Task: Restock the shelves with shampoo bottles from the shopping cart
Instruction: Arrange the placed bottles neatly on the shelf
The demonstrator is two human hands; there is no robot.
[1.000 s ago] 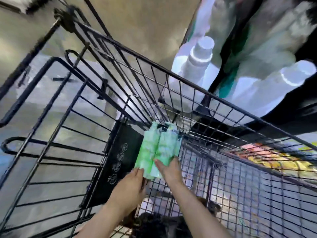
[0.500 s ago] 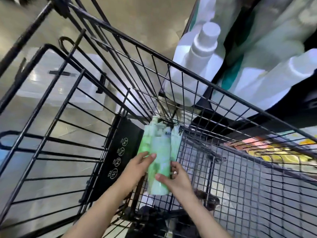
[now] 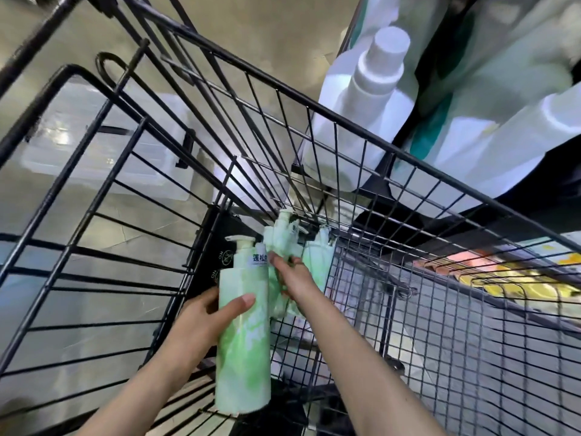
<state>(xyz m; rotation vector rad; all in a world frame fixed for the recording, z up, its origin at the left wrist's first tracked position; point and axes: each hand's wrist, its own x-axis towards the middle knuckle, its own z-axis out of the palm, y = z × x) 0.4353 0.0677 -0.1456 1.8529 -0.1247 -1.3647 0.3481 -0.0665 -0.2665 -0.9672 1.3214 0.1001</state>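
head view, looking down into a black wire shopping cart. left of both hands, through the cart bars, a clear plastic bin sits on the shiny floor. a black panel with small round icons hangs inside the cart just above the left hand. left hand grips a green-and-white pump shampoo bottle, thumb across the front, fingers wrapped behind; bottle is upright, pump head on top, small white label with dark characters near its shoulder, its body raised nearer the camera than the others. just right of it, touching or nearly so, right hand reaches onto a cluster of more green shampoo bottles standing in the far corner of the cart; fingers curl around one of them, exact grip blurred, cannot tell how firm. another green bottle stands just right of the right hand against the wire wall. beyond the cart rim, up and right of the hands, large white bottles with round caps stand on a dark shelf, more pale bottles further right, some teal between them. far right of the hands, outside the cart mesh, blurred yellow and pink packaging low down.
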